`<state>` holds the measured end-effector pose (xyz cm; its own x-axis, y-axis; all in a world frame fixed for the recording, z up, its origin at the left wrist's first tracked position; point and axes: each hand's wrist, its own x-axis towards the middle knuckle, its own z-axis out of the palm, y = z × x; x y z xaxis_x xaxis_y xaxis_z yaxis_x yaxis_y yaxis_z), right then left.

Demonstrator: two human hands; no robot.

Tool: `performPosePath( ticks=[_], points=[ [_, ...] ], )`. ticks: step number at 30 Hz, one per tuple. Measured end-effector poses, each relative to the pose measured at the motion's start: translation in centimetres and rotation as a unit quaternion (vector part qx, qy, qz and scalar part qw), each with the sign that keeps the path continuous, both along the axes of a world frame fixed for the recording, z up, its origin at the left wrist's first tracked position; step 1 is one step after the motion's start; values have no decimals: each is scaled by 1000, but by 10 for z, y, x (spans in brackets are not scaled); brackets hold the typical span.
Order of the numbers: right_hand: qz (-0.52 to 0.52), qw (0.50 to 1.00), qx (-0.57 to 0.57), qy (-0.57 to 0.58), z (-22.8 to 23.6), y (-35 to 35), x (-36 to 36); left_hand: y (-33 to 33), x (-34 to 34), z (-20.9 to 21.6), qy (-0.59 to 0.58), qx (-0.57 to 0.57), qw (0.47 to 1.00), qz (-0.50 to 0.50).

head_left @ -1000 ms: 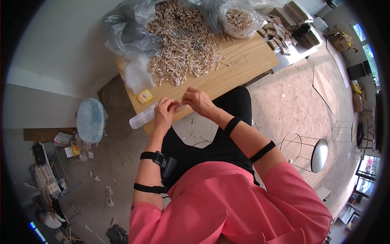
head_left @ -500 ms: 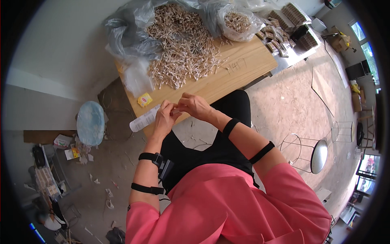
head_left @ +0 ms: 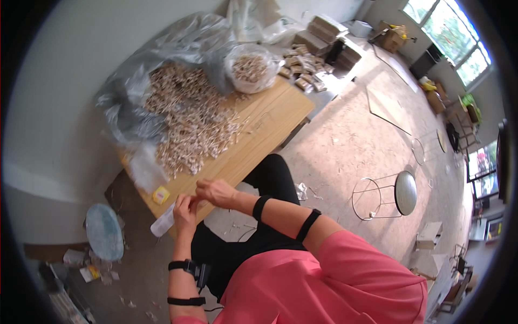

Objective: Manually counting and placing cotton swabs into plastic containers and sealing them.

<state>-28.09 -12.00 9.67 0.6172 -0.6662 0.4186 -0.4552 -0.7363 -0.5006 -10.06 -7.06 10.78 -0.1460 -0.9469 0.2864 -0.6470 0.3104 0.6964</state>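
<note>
My left hand [head_left: 186, 211] and my right hand [head_left: 216, 193] meet over the near edge of the wooden table, fingers closed in a pinch. Whatever sits between their fingertips is too small and covered to make out. A white printed strip [head_left: 163, 221] with a rounded end sticks out beside my left hand at the table corner; whether that hand grips it is hidden. Just beyond lies a small yellow packet [head_left: 161, 195]. A large heap of cotton swabs [head_left: 199, 127] spreads over the table [head_left: 270, 116], partly on a grey plastic bag [head_left: 135, 108].
A clear bag of swabs [head_left: 249, 69] stands at the table's far end, with several small packs [head_left: 305, 67] and stacked boxes [head_left: 321, 35] behind. A blue-topped stool [head_left: 104, 232] is at left, a round metal stool [head_left: 406, 193] at right. Clear plastic [head_left: 145, 167] lies by the heap.
My view has turned, so the table and hands now appear lower and further left, with more of the room at right. Both hands stay close together, pinching, by the printed strip.
</note>
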Motion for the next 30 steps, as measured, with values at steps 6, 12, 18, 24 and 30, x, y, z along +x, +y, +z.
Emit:
performPosePath(
  ticks=[6, 12, 18, 24, 30],
  points=[
    [14, 997, 72, 22, 3, -1, -9, -10, -1, 3, 28, 44, 998, -34],
    [40, 993, 111, 14, 3, -8, -14, -15, -4, 16, 37, 121, 991, -50],
    [59, 992, 112, 10, -9, -9, -12, -11, 0, 11, 31, 115, 991, -54],
    [89, 988, 122, -11, -8, -8, -11, -8, 3, 3, 11, 105, 993, -42],
    [62, 990, 130, -11, -3, -5, -18, -7, -7, 15, 41, 93, 993, -56]
  ],
)
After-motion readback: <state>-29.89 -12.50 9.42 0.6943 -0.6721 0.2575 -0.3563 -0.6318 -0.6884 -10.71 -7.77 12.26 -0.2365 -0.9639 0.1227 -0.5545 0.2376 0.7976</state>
